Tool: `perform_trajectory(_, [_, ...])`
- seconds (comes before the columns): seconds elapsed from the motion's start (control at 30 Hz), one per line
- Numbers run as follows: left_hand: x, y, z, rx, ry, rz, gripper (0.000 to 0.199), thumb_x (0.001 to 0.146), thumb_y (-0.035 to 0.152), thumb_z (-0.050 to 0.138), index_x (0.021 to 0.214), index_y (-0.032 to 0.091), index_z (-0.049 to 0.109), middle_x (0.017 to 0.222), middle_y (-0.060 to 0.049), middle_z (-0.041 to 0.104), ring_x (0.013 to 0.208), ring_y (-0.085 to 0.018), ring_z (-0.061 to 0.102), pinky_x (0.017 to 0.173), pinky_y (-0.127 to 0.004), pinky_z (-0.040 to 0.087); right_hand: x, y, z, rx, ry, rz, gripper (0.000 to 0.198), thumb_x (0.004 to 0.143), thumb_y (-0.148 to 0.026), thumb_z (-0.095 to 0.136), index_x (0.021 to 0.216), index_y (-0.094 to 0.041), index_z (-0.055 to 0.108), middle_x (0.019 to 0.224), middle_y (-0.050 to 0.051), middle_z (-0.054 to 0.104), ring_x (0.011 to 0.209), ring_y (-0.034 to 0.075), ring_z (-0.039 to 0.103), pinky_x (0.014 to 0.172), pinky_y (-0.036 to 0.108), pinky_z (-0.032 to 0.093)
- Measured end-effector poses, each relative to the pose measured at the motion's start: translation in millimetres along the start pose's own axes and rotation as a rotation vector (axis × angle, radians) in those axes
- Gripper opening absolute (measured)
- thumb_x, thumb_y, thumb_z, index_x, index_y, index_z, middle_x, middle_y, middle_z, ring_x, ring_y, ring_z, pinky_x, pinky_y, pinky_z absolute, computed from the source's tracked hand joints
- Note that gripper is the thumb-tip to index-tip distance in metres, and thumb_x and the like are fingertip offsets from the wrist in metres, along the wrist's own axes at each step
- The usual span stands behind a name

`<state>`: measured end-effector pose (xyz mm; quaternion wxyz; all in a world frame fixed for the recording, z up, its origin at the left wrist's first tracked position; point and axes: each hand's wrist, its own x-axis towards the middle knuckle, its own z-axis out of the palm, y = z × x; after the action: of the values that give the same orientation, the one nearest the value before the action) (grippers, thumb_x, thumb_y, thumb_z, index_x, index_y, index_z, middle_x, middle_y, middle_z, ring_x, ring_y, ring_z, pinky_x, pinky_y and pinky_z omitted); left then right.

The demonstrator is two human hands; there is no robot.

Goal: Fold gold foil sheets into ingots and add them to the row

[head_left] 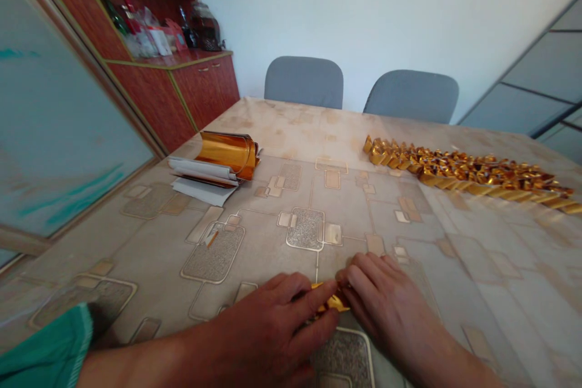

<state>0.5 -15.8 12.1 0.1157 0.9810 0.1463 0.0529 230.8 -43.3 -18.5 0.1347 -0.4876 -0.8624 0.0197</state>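
Note:
A small piece of gold foil paper [335, 303] lies on the table near the front, mostly covered by my fingers. My left hand [286, 324] is closed on its left side, with the forefinger stretched across it. On the right, my right hand [384, 294] grips the other end with bent fingers. Curled gold foil sheets [225, 151] with white backs lie in a loose stack at the back left. Long rows of folded gold foil pieces [473, 173] lie close together at the back right.
The table [268, 254] has a patterned cover with a clear sheet over part of it. A small paper scrap [211, 236] lies left of the middle. Two grey chairs [304, 82] stand at the far edge. A red-brown cabinet [182, 85] is at the left.

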Motion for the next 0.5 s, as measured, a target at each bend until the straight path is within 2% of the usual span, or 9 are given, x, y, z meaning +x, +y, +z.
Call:
perform_trajectory(0.13, [-0.8, -0.2, 0.8, -0.074, 0.006, -0.021, 0.053, 0.091, 0.027, 0.059, 0.14, 0.016, 0.045, 0.143, -0.011, 0.051, 0.112, -0.026, 0.054, 0.097, -0.04, 0.046, -0.3, -2.8, 1.9, -0.004, 0.017, 0.034, 0.01, 0.092, -0.021, 0.058, 0.084, -0.022, 0.052, 0.08, 0.003, 0.056, 0.072, 0.023, 0.051, 0.065, 0.034, 0.034])
perform_trajectory(0.3, [-1.8, -2.9, -0.8, -0.155, 0.006, -0.046, 0.055, 0.085, 0.024, 0.062, 0.138, 0.019, 0.047, 0.144, -0.01, 0.048, 0.11, -0.027, 0.052, 0.097, -0.042, 0.046, 0.4, -7.0, -0.5, 0.029, 0.012, 0.07, 0.01, 0.088, -0.023, 0.063, 0.087, -0.021, 0.053, 0.084, 0.004, 0.057, 0.078, 0.025, 0.052, 0.068, 0.036, 0.037])
perform_trajectory(0.5, [-5.2, -6.9, -5.2, -0.194, 0.01, -0.002, 0.06, 0.082, 0.02, 0.065, 0.138, 0.016, 0.045, 0.147, -0.01, 0.047, 0.112, -0.026, 0.049, 0.1, -0.041, 0.045, -0.7, -7.7, -2.0, 0.036, 0.02, 0.089, 0.008, 0.091, -0.024, 0.059, 0.089, -0.02, 0.053, 0.088, 0.005, 0.057, 0.082, 0.025, 0.052, 0.071, 0.037, 0.038])
